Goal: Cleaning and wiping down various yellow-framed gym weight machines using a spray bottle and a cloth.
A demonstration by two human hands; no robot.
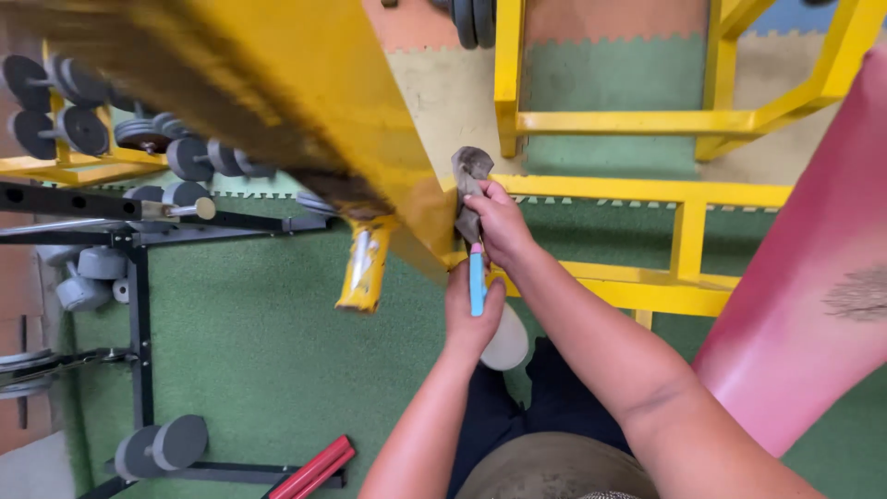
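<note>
Your right hand [499,226] presses the rag [469,185] on the yellow beam [370,139], wiping underway; left hand [471,310] grips the spray bottle [504,342] (fingers closed) just below.

I see green foam floor mats [277,360] under a yellow steel frame [647,120]; left of it, a black dumbbell rack [139,305].

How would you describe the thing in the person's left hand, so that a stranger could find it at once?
Start at the big yellow metal frame over the green floor mat. Just below its slanted yellow beam, the left hand holds a spray bottle. It alone has a light blue nozzle and white body; the right hand grips a grey cloth.
</note>
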